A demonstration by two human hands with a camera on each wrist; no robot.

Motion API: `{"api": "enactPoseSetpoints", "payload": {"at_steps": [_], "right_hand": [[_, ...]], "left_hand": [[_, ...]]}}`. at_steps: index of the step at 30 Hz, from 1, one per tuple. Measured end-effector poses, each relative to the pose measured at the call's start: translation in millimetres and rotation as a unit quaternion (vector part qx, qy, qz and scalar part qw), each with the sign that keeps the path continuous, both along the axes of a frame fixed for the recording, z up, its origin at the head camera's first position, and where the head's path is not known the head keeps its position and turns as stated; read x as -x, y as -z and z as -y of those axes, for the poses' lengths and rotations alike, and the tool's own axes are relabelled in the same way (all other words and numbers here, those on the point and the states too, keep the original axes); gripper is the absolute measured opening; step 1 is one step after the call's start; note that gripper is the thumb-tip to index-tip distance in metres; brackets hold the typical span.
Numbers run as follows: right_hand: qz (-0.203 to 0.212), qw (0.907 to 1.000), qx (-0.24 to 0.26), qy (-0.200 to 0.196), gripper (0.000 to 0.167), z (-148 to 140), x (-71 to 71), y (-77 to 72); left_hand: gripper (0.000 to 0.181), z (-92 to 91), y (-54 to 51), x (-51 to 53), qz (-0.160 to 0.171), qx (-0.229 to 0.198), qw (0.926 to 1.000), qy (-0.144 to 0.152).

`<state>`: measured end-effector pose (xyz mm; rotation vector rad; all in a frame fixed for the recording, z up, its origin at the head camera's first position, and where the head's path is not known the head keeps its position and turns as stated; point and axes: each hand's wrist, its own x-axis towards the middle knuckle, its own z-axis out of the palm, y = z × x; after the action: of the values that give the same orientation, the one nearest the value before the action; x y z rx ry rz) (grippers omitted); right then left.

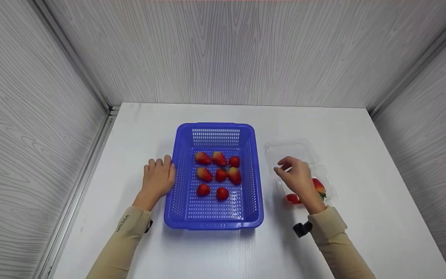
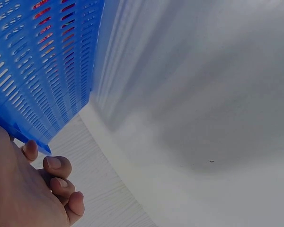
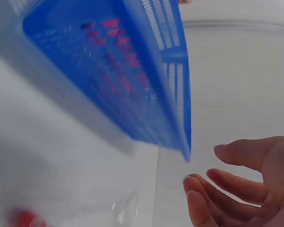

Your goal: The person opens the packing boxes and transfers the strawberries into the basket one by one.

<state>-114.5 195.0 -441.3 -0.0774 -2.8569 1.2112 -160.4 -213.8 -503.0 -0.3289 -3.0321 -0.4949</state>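
Observation:
A blue plastic basket holds several red strawberries on its slotted floor. At its left side, my left hand holds the rim, with the thumb over the edge and the other fingers bent outside it. My right hand hovers over a clear plastic clamshell box; thumb and fingers stand apart with nothing between them. Inside the box, a strawberry with green leaves and another red one show partly behind the right hand and wrist. In the right wrist view, the basket's side wall rises beside the right hand.
The clamshell's transparent lid lies folded back behind its base. Everything stands on a white table. Grey wood-grain panels enclose the table at the back and both sides.

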Motion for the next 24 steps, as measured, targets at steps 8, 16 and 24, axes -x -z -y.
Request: {"api": "enactPoseSetpoints", "payload": {"at_steps": [8, 16, 24], "right_hand": [[0.005, 0.9967, -0.063, 0.052, 0.023, -66.8, -6.0, 19.6], [0.021, 0.9871, -0.141, 0.072, 0.027, -97.0, -13.5, 46.8], [0.076, 0.9852, -0.137, 0.07, 0.03, -99.9, -10.0, 67.2]], "left_hand": [[0.026, -0.8, 0.6, 0.3, -0.02, -0.003, 0.9998, 0.002], [0.026, 0.4, 1.7, 1.4, -0.025, -0.001, 0.9997, 0.002], [0.026, 1.0, 1.1, 0.8, -0.003, -0.005, 1.0, 0.0]]}}
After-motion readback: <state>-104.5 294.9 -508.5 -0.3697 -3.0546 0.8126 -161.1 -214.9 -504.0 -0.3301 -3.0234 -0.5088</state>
